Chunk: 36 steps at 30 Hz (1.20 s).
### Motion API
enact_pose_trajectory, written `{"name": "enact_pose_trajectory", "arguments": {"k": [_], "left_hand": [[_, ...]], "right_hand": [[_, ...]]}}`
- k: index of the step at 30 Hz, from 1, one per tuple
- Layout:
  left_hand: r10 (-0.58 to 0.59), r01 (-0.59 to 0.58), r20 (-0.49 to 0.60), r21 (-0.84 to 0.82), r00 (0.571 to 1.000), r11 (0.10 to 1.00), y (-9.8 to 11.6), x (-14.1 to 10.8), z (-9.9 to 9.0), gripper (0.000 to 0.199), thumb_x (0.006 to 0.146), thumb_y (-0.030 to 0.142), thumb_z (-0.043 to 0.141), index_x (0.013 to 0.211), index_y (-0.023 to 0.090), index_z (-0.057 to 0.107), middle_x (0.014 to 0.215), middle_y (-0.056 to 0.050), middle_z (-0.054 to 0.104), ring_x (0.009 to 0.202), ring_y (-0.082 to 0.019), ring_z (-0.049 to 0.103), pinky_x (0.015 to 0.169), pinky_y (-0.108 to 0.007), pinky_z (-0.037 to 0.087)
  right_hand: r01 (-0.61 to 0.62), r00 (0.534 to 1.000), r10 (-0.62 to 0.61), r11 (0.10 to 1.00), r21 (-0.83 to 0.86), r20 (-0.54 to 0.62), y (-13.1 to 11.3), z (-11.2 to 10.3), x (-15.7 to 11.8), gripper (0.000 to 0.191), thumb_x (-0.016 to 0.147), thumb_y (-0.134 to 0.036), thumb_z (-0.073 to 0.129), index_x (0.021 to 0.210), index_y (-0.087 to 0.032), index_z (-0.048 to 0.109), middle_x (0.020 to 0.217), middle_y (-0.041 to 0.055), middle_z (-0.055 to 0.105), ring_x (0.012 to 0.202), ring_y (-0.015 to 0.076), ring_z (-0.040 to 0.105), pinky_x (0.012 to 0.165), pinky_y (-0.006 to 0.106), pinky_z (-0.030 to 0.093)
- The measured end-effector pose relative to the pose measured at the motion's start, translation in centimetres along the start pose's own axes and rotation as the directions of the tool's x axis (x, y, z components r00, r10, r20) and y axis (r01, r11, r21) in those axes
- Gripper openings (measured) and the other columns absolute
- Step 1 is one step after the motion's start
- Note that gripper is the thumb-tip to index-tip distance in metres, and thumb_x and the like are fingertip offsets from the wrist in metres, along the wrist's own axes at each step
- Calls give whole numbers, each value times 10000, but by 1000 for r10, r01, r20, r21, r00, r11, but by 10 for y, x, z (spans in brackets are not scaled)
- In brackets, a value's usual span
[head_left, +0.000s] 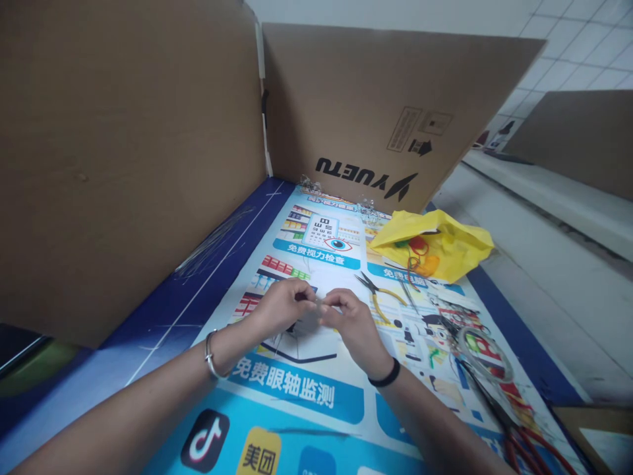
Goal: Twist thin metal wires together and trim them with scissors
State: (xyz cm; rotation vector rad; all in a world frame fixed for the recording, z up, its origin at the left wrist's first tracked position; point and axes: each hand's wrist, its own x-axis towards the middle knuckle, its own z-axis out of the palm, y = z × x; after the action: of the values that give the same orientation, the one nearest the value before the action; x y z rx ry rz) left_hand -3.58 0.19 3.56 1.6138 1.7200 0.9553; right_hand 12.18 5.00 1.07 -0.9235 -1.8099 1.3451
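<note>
Over the printed sheet, my left hand and my right hand meet fingertip to fingertip. Each is closed in a pinch, thumb against forefinger. Between the fingertips there is something small and greyish, too tiny and blurred to name. A silver bangle circles my left wrist, and a black band my right. Nearest to my right hand lie yellow-handled pliers, their jaws pointing away from me. Thin tweezers rest just right of them.
Cardboard panels wall the left and back. At right lie a yellow bag with coloured cords, a coil of clear line or wire and red-handled scissors. Thin wires lie left; tangled wire bits sit at the back.
</note>
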Motion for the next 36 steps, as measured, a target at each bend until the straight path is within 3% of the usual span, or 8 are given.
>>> {"name": "enact_pose_trajectory", "arguments": {"k": [7,19,22,24,27,30,32,36], "left_hand": [[-66,76,51,-224,997,972,-4,0,3,51,687,196,546,687,153,573,566,37,542,535,-90,480,517,-206,364],[-77,91,66,-253,995,963,-7,0,7,54,685,205,543,692,153,554,550,48,527,518,-80,470,497,-195,348],[-15,21,59,-114,998,993,-5,1,-1,60,683,193,538,699,156,583,619,28,573,564,-87,496,527,-202,361],[51,-52,48,18,998,998,-2,2,-10,84,682,164,525,702,158,606,678,11,605,627,-101,524,576,-213,380],[114,-128,70,231,991,965,1,4,-27,122,684,133,507,706,162,624,705,-1,624,678,-119,543,618,-223,388],[153,-221,197,387,968,895,1,3,-40,158,691,115,486,723,161,633,727,-12,633,698,-130,549,639,-229,384],[148,-260,264,463,953,847,0,2,-45,170,702,114,468,723,160,630,741,-21,634,699,-137,550,639,-234,380],[100,-280,334,548,937,788,-3,0,-45,189,717,120,447,721,166,630,741,-32,639,678,-144,554,611,-236,375]], "right_hand": [[-28,1000,29,988,150,-4,2,3,-2,159,709,-319,615,727,-166,572,818,29,527,730,142,529,595,269,532],[-67,998,70,975,214,-7,6,6,-2,187,690,-331,630,729,-162,561,765,4,533,671,123,531,591,273,529],[-97,994,91,991,88,67,0,0,1,158,725,-314,591,754,-161,568,720,0,558,636,120,536,594,270,505],[-32,986,56,988,-151,159,-10,-7,2,123,760,-281,550,771,-164,588,720,5,587,638,120,539,604,256,468],[247,907,-9,820,-517,420,-31,-16,-5,123,779,-202,510,728,-174,618,741,11,610,700,124,543,643,238,403],[516,712,90,605,-606,696,-47,-17,-22,143,769,-189,516,673,-158,617,715,29,611,667,132,541,599,237,359],[629,618,151,493,-601,771,-53,-12,-36,115,752,-183,533,678,-147,613,724,51,614,645,148,543,554,246,338],[698,614,203,314,-644,763,-55,7,-60,145,708,-24,507,679,-137,593,707,78,604,611,179,548,478,264,307]]}}
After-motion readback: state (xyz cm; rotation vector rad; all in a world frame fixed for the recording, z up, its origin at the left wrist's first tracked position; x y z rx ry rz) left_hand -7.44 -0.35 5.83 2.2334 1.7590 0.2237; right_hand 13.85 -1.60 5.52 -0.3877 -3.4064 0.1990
